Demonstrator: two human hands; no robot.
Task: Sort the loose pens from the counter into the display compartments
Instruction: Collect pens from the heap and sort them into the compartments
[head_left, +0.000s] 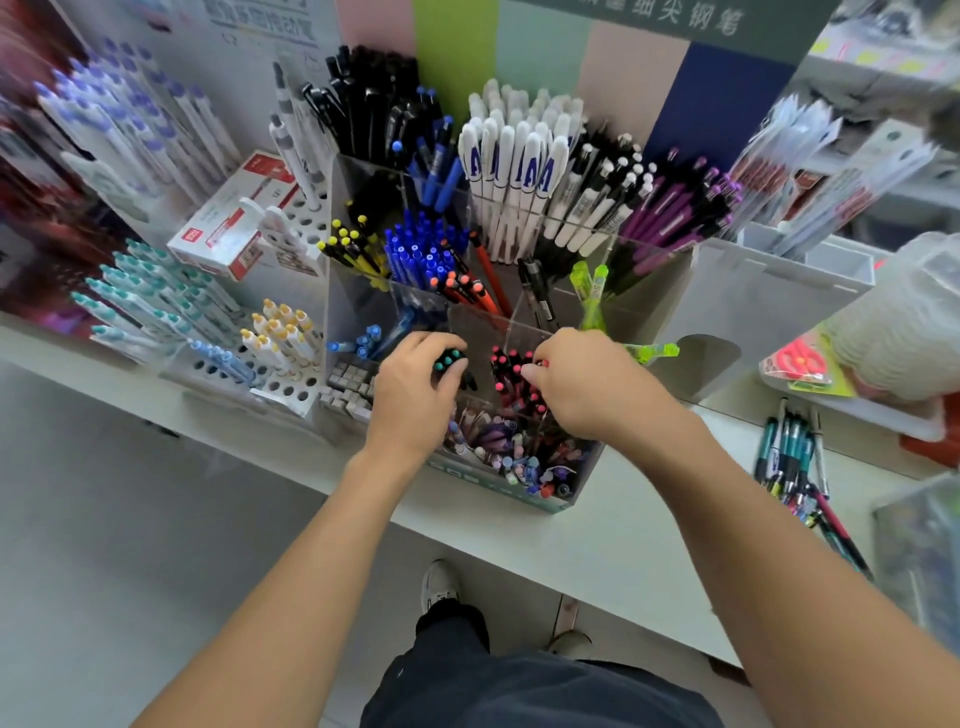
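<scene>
While left hand (413, 387) grips teal-capped pens (450, 360) | right hand (582, 384) pinches pink-capped pens (511, 371)

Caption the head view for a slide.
Left hand grips teal-capped pens; right hand places pink-capped pens in the clear display.

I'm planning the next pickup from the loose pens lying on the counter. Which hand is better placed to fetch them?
Probably the right hand: the loose pens lie on its side, while the left hand grips a bundle of teal-tipped pens.
</scene>
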